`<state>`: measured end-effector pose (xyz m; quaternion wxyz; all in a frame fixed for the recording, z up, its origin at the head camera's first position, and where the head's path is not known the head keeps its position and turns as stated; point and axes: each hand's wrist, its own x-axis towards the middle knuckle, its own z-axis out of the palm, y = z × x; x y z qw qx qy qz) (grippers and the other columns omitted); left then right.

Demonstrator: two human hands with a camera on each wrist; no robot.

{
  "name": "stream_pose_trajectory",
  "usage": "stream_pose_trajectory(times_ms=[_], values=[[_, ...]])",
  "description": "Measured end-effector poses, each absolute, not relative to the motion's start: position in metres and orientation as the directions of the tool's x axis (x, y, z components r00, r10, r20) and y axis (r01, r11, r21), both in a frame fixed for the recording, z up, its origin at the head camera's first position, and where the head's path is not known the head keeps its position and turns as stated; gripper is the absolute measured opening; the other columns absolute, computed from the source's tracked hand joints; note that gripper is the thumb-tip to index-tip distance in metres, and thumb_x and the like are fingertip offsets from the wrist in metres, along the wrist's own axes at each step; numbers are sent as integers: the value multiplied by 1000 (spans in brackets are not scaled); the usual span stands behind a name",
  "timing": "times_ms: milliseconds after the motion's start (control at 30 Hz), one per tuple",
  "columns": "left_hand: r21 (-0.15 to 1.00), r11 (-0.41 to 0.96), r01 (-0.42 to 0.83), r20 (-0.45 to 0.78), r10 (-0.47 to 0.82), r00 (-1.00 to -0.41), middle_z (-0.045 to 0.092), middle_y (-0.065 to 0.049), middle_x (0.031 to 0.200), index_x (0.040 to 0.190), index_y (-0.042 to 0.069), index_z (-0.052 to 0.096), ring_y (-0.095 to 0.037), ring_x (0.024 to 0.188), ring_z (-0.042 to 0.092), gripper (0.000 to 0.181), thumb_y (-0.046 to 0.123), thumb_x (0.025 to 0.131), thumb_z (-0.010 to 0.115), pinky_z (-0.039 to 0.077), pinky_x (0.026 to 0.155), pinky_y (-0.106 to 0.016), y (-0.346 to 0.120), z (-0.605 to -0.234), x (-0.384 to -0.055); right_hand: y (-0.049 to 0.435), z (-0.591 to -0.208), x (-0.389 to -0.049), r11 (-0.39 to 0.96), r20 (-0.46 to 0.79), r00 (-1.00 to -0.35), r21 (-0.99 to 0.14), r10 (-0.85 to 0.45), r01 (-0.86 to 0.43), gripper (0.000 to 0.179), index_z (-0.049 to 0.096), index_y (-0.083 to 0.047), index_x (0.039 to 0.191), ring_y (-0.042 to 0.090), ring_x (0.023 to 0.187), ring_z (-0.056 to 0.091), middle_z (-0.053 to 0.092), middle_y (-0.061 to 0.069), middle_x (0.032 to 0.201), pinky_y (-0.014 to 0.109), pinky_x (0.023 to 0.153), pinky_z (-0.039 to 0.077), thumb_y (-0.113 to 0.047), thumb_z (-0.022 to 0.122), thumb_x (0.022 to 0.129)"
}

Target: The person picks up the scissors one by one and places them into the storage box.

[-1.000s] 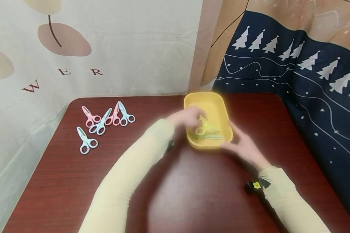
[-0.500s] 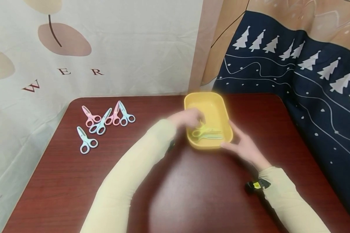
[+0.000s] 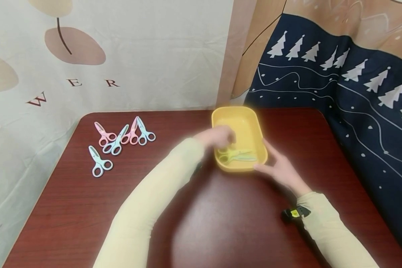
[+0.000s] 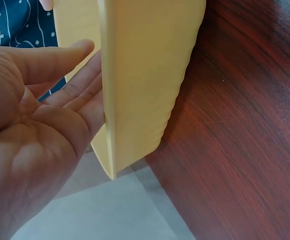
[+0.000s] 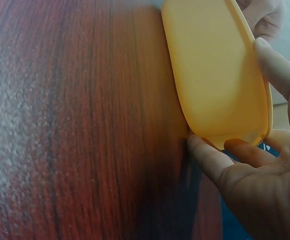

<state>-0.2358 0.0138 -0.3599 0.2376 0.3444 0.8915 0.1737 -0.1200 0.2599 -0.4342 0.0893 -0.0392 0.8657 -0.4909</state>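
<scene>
A yellow plastic tray [image 3: 242,124] stands near the far edge of the table in the head view. My left hand [image 3: 217,136] reaches over its left rim; from the left wrist, the thumb and fingers look extended and the fingertips go out of sight behind the tray wall. Pale yellow-green scissors [image 3: 245,158] lie in the tray's near end, below the left fingers. My right hand [image 3: 277,165] holds the near right corner of the tray, thumb against the rim and fingers along the side, as the right wrist view shows.
Several pink and light-blue scissors lie at the table's left: a pink pair [image 3: 104,134], overlapping ones behind, and a single blue pair [image 3: 98,162] nearer me. The reddish-brown table [image 3: 214,223] meets a printed cloth [image 3: 160,56] at the back and a navy cloth [image 3: 355,111] at right.
The scissors under my left hand have come down onto the others in the tray and left the fingers. The left hand has shifted slightly right; my right hand and the tray stay put.
</scene>
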Motion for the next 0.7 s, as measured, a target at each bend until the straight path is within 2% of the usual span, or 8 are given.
stream_pose_trajectory(times_ms=[233,433,700], values=[[505,684,526,-273,705,-655,71,-12,119,120,1,72,-27,113,65,23,9,99,65,50,105,-36,8,-359,-235,259,-434,-120,518,-122,-980,-855,-158,22,102,16,-43,163,30,153,30,22,-5,169,57,123,25,-34,84,88],[569,657,495,-238,708,-665,70,-12,126,124,2,70,-25,122,62,28,3,98,62,46,110,-34,0,-353,-233,258,-434,-120,520,-106,-981,-854,-163,6,102,16,-39,164,28,150,35,22,-5,170,53,121,31,-31,83,89],[654,606,454,-156,695,-702,70,-12,128,127,2,69,-23,121,62,29,8,99,62,46,111,-35,-13,-349,-228,259,-435,-121,504,-100,-981,-864,-168,2,100,16,-42,163,26,149,38,23,-7,170,52,120,32,-28,83,90]])
